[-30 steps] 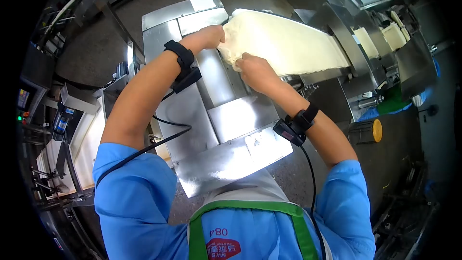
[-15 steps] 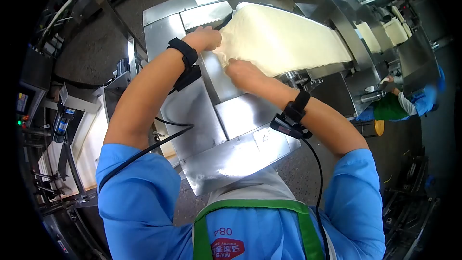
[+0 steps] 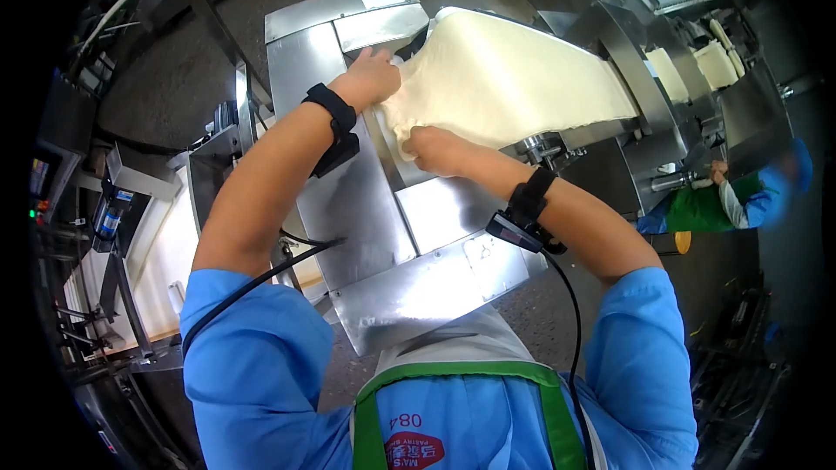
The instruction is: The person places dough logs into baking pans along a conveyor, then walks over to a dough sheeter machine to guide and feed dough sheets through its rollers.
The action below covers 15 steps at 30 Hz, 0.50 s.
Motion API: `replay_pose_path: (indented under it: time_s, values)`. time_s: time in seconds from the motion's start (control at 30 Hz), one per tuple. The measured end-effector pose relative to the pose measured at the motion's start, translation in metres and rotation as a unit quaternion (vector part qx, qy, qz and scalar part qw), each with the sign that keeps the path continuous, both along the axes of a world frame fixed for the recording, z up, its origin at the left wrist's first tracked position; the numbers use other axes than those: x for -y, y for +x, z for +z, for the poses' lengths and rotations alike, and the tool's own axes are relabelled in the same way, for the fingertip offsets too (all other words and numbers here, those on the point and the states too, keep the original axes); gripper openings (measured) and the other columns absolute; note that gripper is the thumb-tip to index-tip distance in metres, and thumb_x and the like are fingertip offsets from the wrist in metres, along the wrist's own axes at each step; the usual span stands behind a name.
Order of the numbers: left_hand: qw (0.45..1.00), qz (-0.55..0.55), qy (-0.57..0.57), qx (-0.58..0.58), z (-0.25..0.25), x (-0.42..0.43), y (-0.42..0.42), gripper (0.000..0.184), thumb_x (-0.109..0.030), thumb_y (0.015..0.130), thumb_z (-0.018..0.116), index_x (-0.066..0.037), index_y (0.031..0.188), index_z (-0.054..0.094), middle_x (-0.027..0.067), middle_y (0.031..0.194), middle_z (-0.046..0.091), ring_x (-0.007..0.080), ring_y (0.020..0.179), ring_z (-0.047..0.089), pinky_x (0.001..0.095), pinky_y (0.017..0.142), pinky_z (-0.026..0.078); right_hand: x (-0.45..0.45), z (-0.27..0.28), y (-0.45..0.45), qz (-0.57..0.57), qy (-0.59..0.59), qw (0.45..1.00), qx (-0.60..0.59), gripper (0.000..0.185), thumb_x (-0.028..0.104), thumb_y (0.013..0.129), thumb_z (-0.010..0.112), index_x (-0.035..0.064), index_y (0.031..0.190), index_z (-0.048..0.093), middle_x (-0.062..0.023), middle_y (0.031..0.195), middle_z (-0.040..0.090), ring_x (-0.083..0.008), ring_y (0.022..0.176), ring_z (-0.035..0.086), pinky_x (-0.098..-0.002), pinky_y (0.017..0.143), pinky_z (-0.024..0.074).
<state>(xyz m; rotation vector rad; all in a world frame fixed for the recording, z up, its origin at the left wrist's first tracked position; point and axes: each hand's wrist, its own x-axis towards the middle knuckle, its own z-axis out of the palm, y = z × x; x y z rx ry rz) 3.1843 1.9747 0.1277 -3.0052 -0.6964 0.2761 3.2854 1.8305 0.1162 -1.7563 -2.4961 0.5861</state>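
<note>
A wide sheet of pale dough point(image 3: 514, 74) lies on the conveyor and narrows into a bunched, wrinkled end over a metal machine point(image 3: 348, 209). My left hand point(image 3: 373, 78) grips the upper side of that end with curled fingers. Lower down, my right hand point(image 3: 435, 148) pinches the near edge, where a small fold of dough hangs. Between the two hands the dough droops over a gap in the metal covers.
A roller housing point(image 3: 627, 78) stands at the sheet's far right end. Dough pieces point(image 3: 716, 65) lie beyond it. A co-worker point(image 3: 740, 196) in a green apron is at the right. A black cable point(image 3: 261, 274) runs along my left arm.
The bunched end of the dough has come down and left toward the gap, with my right hand moving slightly lower. My left hand has moved slightly down and stays on the dough.
</note>
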Motion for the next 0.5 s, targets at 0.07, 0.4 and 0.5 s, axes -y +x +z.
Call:
replay_pose_path:
  time_s: [0.07, 0.4, 0.5]
  values:
    - [1.0, -0.024, 0.017, 0.004, 0.007, 0.002, -0.003, 0.02, -0.006, 0.071, 0.048, 0.0, 0.083, 0.062, 0.0107, 0.095, 0.058, 0.0231, 0.103, 0.043, 0.0389, 0.087, 0.03, -0.003, -0.002, 0.0, -0.004, -0.024, 1.0, -0.014, 0.02, 0.001, 0.064, 0.049, 0.0031, 0.08, 0.061, -0.0167, 0.085, 0.058, -0.0321, 0.082, 0.056, -0.0365, 0.072, 0.0437]
    - [0.998, 0.056, 0.028, -0.027, 0.005, 0.007, -0.013, 0.016, -0.011, 0.069, 0.051, -0.014, 0.077, 0.065, 0.0021, 0.087, 0.059, 0.0212, 0.095, 0.045, 0.0356, 0.079, 0.031, -0.017, 0.035, 0.001, -0.115, 0.033, 0.99, -0.074, 0.042, 0.021, 0.079, 0.049, 0.0038, 0.117, 0.043, -0.0167, 0.118, 0.044, -0.0301, 0.105, 0.044, -0.0347, 0.089, 0.0343]
    - [0.999, 0.044, 0.021, -0.017, 0.023, 0.01, -0.027, 0.019, -0.007, 0.07, 0.049, -0.013, 0.08, 0.065, 0.0033, 0.087, 0.06, 0.021, 0.096, 0.047, 0.0376, 0.081, 0.031, -0.051, 0.035, 0.005, -0.136, 0.146, 0.98, -0.026, 0.063, 0.041, 0.081, 0.041, 0.0064, 0.129, 0.021, -0.0132, 0.134, 0.021, -0.032, 0.121, 0.024, -0.0433, 0.095, 0.0255]
